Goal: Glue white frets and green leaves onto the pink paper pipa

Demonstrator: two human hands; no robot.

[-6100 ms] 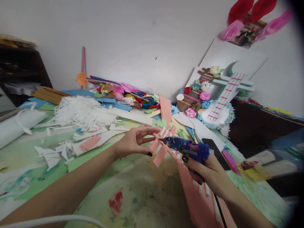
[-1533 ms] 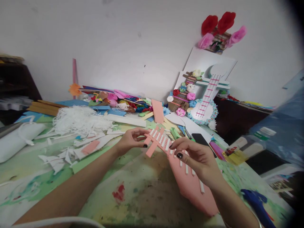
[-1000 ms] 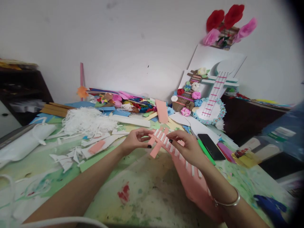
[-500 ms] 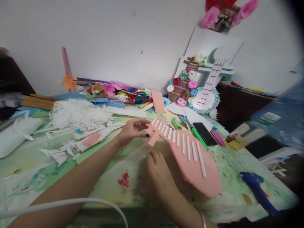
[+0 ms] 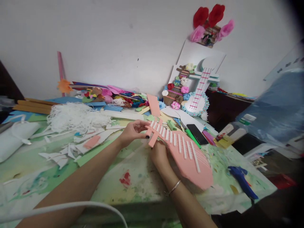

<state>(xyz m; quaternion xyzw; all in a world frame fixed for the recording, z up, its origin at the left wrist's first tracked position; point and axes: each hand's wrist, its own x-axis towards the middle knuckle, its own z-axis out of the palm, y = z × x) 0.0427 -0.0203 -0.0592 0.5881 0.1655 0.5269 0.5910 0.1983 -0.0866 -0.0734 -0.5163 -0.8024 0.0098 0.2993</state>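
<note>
One pink, lute-shaped craft bearing white strips stretches rightward from one left hand pinching its narrow top; one right hand is beside its neck, fingers hidden, grip unclear. One blue glue gun lies farther right.

The stained tabletop carries white string left of the hands, a blue glue gun right of them.

The bare right hand hides its fingertips from me; a curved white cable is cut off at both ends.
</note>
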